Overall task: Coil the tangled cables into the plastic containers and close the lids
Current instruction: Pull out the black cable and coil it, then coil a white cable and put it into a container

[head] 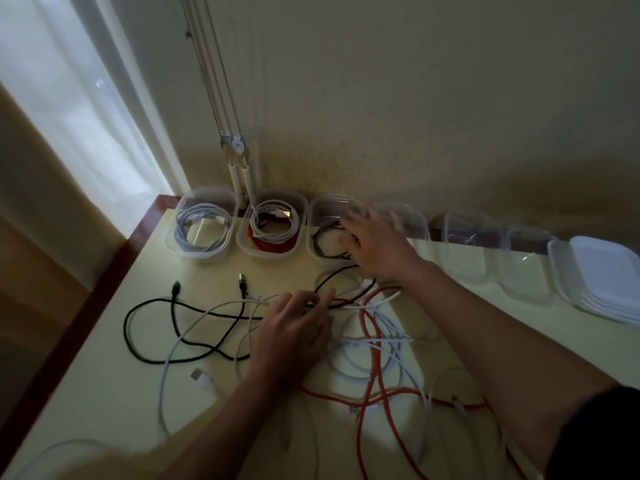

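Observation:
A tangle of cables covers the pale table: a black cable (152,327) at the left, white cables (349,358) in the middle and an orange cable (375,362) running to the front. My left hand (294,334) rests on the tangle, its fingers pinching a thin black cable (343,271) that leads up into the third clear container (320,216). My right hand (374,240), blurred, hovers with spread fingers over that container and its black coil. The first container (202,225) holds a coiled pale cable; the second container (272,226) holds white and red coils.
Several empty clear containers (472,237) line the wall to the right, with a stack of white lids (602,275) at the far right. The table's dark wooden edge (114,268) runs along the left. Blind cords (239,168) hang behind the containers.

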The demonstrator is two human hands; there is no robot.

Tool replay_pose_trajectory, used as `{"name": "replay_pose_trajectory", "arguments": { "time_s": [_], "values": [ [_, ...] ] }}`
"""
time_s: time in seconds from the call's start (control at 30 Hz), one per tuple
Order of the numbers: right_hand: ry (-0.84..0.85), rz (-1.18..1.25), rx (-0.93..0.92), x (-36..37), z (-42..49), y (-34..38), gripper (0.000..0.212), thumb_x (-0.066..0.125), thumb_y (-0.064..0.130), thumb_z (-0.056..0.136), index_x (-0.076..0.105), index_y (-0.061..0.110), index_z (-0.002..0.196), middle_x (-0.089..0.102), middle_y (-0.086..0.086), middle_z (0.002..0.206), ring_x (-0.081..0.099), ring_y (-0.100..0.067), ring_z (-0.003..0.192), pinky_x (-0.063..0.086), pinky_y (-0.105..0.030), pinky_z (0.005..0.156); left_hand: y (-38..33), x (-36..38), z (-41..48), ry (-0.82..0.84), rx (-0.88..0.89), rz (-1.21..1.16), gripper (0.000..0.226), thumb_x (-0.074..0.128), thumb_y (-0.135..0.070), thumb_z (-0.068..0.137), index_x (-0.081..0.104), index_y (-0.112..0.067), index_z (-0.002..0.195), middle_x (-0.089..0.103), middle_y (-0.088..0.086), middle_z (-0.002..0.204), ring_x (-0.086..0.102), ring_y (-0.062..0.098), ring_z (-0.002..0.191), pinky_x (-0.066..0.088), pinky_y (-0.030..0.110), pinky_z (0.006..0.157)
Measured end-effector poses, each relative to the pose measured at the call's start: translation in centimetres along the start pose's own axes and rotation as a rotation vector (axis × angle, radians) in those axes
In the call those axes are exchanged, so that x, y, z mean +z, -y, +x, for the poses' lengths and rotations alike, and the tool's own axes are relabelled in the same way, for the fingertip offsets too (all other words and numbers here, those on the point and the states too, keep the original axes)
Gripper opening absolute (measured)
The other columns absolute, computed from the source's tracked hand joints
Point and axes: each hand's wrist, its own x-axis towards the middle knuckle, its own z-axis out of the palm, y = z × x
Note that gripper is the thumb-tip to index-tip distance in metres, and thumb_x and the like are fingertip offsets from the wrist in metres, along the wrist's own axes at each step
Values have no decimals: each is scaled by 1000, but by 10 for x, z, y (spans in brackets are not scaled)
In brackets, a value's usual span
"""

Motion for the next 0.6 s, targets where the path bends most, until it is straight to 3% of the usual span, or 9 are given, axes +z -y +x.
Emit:
{"name": "replay_pose_trajectory", "arguments": {
  "time_s": [0.1,0.2,0.3,0.43,0.53,0.6],
  "values": [
    [-159,139,-8,-3,-22,-1,43,41,45,107,58,25,141,48,5,155,29,-22,151,16,-49,122,0,-3,1,22,-9,18,39,58,-33,97,63,-20,134,61,1,112,54,18,82,49,32,74],
    [-319,224,-46,-11,-64,-2,29,53,37,102,71,22,120,67,5,131,52,-23,127,40,-48,105,-4,-13,3,56,-16,42,45,56,-41,96,62,-15,132,58,4,121,56,18,91,56,34,77],
    [-404,246,-11,-19,-114,-6,18,59,26,100,73,20,110,71,6,111,54,-20,108,41,-37,93,-14,-28,-1,139,-180,-7,58,60,-48,93,54,-17,141,50,3,136,59,23,106,55,37,81],
    [-337,258,58,-25,-178,2,18,60,18,96,76,19,103,69,3,99,56,-18,95,41,-29,82,-44,-55,-14,182,-267,-27,54,67,-43,90,56,-19,138,50,2,137,55,24,116,52,37,86],
    [-151,229,117,-20,-221,17,21,57,21,93,76,19,100,70,-1,97,61,-20,94,43,-30,79,-80,-77,-25,210,-262,-133,20,69,-36,90,68,-21,104,59,-2,116,57,19,107,43,25,80],
    [24,221,150,-18,-246,28,27,51,28,87,75,24,99,71,0,98,64,-21,95,51,-34,79,-104,-88,-35,393,-283,-224,23,67,-47,89,67,-24,89,62,-5,101,62,18,94,44,27,73]
  ]
}}
